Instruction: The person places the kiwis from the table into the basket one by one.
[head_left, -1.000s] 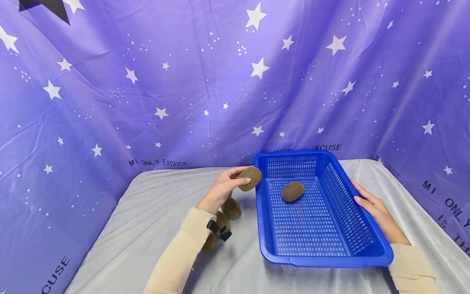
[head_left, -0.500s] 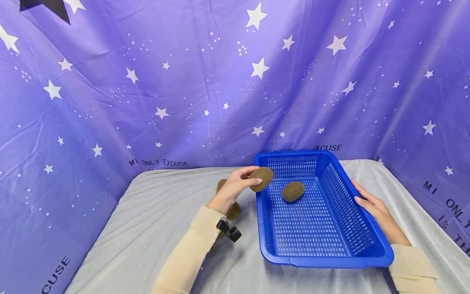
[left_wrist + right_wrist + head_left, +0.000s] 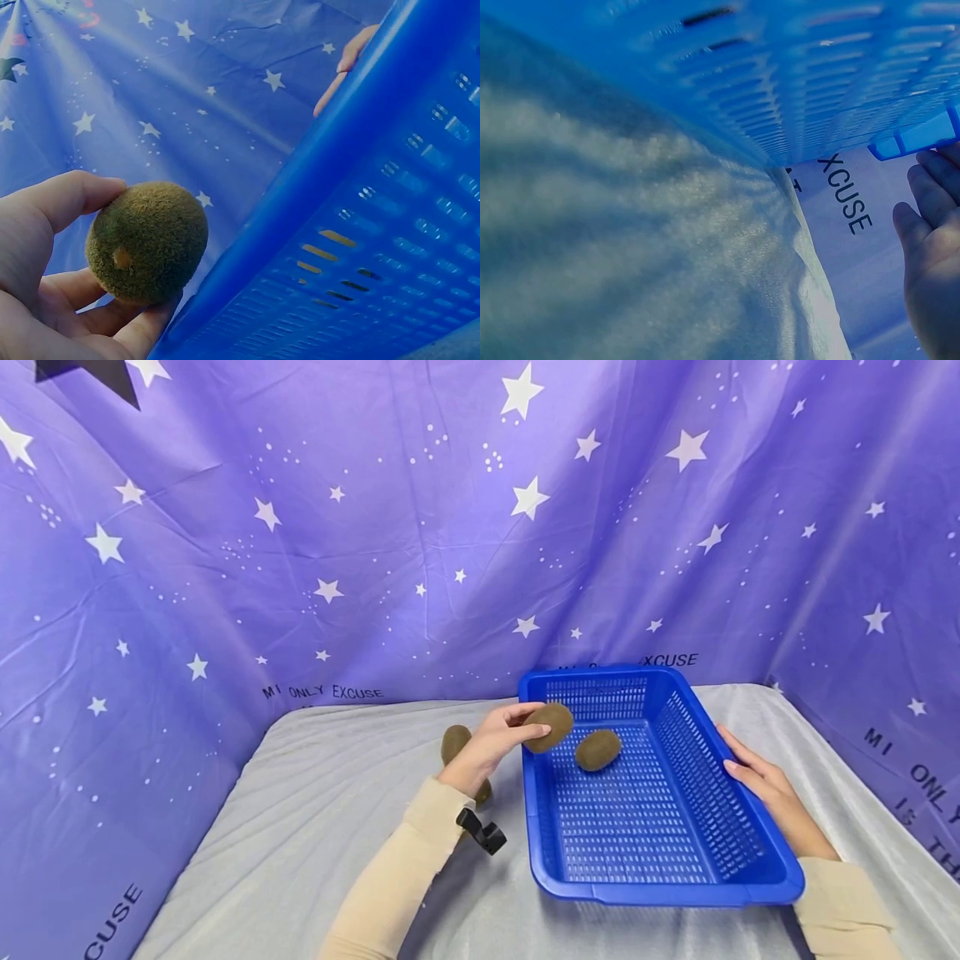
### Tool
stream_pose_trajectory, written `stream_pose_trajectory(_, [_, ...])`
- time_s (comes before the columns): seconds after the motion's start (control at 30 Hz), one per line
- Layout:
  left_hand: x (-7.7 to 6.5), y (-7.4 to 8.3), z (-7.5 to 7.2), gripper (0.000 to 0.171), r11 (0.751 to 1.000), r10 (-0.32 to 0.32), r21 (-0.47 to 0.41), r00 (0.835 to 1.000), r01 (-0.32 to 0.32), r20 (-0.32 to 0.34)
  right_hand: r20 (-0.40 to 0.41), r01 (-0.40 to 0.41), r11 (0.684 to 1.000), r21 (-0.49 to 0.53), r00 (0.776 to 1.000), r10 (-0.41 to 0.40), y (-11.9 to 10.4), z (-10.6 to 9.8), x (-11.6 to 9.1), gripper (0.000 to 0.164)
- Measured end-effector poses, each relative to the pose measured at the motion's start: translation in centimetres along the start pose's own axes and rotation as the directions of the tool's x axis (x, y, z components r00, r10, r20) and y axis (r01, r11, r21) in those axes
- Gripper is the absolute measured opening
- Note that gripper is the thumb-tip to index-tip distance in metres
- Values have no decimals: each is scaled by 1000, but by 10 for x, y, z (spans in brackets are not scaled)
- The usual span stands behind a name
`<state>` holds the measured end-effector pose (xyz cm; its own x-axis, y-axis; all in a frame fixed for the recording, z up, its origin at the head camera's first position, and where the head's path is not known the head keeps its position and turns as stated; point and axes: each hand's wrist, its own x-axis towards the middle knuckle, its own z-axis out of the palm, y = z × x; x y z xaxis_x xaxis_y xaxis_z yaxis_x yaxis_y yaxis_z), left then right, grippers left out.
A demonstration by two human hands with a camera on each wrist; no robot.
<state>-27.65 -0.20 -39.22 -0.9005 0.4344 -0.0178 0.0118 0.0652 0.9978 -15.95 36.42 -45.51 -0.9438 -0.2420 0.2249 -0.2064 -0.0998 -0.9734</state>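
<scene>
My left hand [image 3: 495,739] pinches a brown fuzzy kiwi [image 3: 549,727] between thumb and fingers, over the left rim of the blue plastic basket [image 3: 663,893]. In the left wrist view the kiwi [image 3: 150,244] shows its stem end, close beside the basket's wall [image 3: 337,142]. Another kiwi [image 3: 598,750] lies on the basket floor toward the back. My right hand [image 3: 772,789] rests against the basket's right side. Its fingers [image 3: 930,191] look fairly straight, with tips at the rim in the right wrist view.
Left of the basket, a kiwi [image 3: 454,742] lies on the grey cloth-covered table [image 3: 300,802]. One more kiwi [image 3: 483,792] is mostly hidden behind my left wrist, which wears a black mount [image 3: 482,832]. A purple star-printed curtain [image 3: 420,527] encloses the back and sides.
My left hand has moved right with its kiwi, from just outside the basket's left rim to over its inside. A kiwi behind that hand has come into view. The right hand stays put.
</scene>
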Motion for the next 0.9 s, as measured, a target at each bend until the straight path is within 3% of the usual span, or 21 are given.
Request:
stream_pose_trajectory(0.57, [6,-3,9,42,999,7,34,999,-8,34,5,-16,1000,-4,1000,16,-1,0,0,53])
stream_pose_trajectory(0.9, [6,-6,8,41,997,78,-29,993,-76,83,-3,-27,999,-40,1000,27,-1,0,-1,53])
